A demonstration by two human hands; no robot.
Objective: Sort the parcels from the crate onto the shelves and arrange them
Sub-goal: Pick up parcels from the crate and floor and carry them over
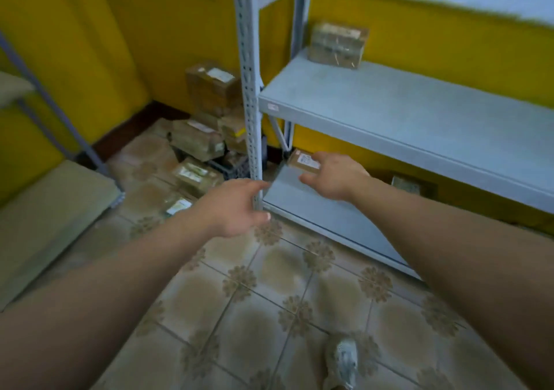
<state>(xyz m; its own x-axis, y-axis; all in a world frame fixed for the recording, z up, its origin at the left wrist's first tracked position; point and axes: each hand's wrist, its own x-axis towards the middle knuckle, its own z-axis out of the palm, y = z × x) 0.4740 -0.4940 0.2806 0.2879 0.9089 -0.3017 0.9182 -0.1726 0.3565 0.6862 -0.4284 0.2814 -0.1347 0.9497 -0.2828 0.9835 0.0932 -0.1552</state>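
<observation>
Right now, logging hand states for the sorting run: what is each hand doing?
Left hand: open, holding nothing.
Right hand: at the small parcel on the bottom shelf; grip cannot be told.

forearms [120, 284]: bare | shoe [344, 359]: pale grey, possibly a mesh sneaker

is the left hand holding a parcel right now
No, the left hand is empty, its fingers loosely spread in front of the shelf upright.
</observation>
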